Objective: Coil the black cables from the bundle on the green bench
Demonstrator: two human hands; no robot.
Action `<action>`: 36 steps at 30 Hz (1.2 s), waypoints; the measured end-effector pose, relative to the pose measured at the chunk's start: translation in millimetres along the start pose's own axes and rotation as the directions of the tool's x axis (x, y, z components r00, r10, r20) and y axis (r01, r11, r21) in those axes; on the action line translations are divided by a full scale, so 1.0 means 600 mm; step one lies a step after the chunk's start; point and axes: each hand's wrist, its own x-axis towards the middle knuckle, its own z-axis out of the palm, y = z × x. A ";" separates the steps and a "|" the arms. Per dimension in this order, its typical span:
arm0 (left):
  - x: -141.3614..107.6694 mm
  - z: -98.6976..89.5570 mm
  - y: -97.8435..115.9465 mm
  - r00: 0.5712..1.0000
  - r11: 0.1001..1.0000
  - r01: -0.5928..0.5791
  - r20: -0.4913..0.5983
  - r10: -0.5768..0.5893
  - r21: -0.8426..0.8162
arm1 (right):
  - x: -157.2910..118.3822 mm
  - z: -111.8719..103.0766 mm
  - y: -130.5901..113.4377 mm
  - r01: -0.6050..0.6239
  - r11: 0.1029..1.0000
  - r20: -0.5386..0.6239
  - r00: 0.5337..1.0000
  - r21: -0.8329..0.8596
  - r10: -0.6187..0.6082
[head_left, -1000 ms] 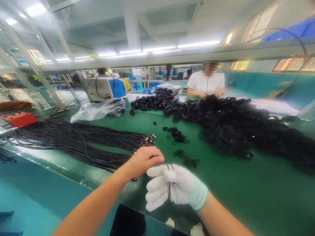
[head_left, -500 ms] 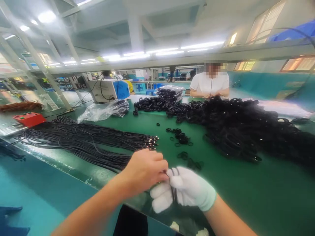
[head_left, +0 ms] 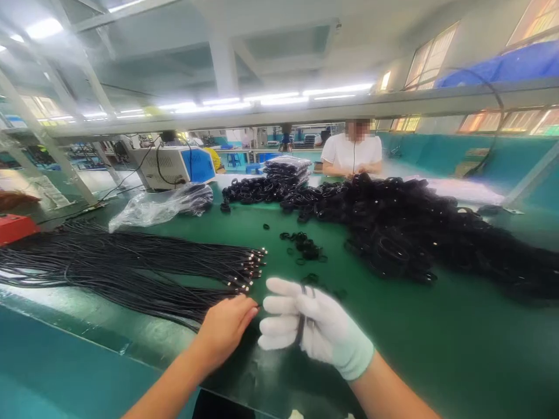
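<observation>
My left hand (head_left: 229, 326), bare, is closed in a pinch beside the near cable ends. A small dark bit shows at its fingertips, too little to name. To its right, my right hand (head_left: 317, 326) wears a white glove, its fingers stretched to the left and the thumb folded over. Thin black bands (head_left: 300, 330) run across those gloved fingers, held under the thumb. Long black cables (head_left: 152, 262) lie in bundles on the left, with metal-tipped connectors (head_left: 251, 265) just beyond my left hand. Small black rings (head_left: 308, 247) are scattered past my right hand.
A large heap of coiled black cables (head_left: 393, 227) covers the right of the green table (head_left: 419, 349). Behind stand a plastic bag (head_left: 161, 206), a white and blue machine (head_left: 170, 166) and bagged packs (head_left: 286, 169). A red box (head_left: 17, 228) sits left; a person (head_left: 353, 151) sits opposite.
My left hand has parted from the gloved right hand and moved left towards the cable ends. The gloved fingers have straightened out. The view has shifted to the right.
</observation>
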 end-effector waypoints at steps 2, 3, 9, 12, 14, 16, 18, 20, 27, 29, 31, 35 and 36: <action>-0.026 0.007 0.032 0.999 0.991 -0.040 0.026 0.037 0.125 | 0.002 -0.001 -0.005 0.036 0.998 -0.084 0.996 -0.051 -0.040; -0.036 0.009 0.050 0.997 0.985 -0.077 0.033 0.073 0.156 | 0.003 -0.002 -0.005 0.046 0.995 -0.130 0.990 -0.089 -0.057; -0.035 -0.024 0.090 0.940 0.941 -0.256 -0.168 0.296 0.223 | 0.002 -0.017 0.023 -0.038 0.959 -0.248 0.968 -0.279 -0.034; -0.007 -0.068 0.069 0.926 0.930 -0.329 -0.137 0.352 0.164 | -0.005 -0.025 0.033 -0.169 0.949 -0.094 0.984 -0.265 0.149; 0.013 -0.089 0.058 0.942 0.944 -0.331 -0.067 0.330 0.002 | -0.009 -0.026 0.038 -0.248 0.943 -0.016 0.968 -0.222 0.251; 0.030 -0.093 0.050 0.962 0.933 -0.260 0.014 0.272 -0.250 | -0.012 -0.024 0.041 -0.302 0.938 0.002 0.952 -0.167 0.307; 0.043 -0.081 0.042 0.970 0.856 -0.168 0.075 0.233 -0.489 | -0.012 -0.021 0.044 -0.351 0.929 0.012 0.935 -0.120 0.355; 0.051 -0.062 0.030 0.972 0.777 -0.117 0.088 0.217 -0.618 | -0.010 -0.017 0.044 -0.350 0.932 0.020 0.935 -0.091 0.353; 0.022 -0.002 -0.008 0.998 0.984 -0.062 -0.041 0.056 -0.166 | -0.001 -0.008 0.007 -0.035 0.994 -0.133 0.991 -0.104 0.021; -0.001 0.012 0.012 0.996 0.996 -0.073 -0.047 0.071 -0.054 | 0.001 -0.004 -0.003 0.033 0.988 -0.197 0.978 -0.150 -0.062; -0.023 0.023 0.043 0.993 0.993 -0.101 -0.050 0.104 0.056 | 0.003 -0.001 -0.005 0.064 0.978 -0.253 0.961 -0.198 -0.114; -0.039 0.025 0.089 0.976 0.972 -0.151 -0.129 0.176 0.178 | 0.005 -0.007 0.009 0.014 0.953 -0.363 0.923 -0.302 -0.129; -0.038 0.018 0.092 0.964 0.963 -0.171 -0.168 0.207 0.208 | 0.004 -0.011 0.015 -0.018 0.946 -0.377 0.919 -0.324 -0.112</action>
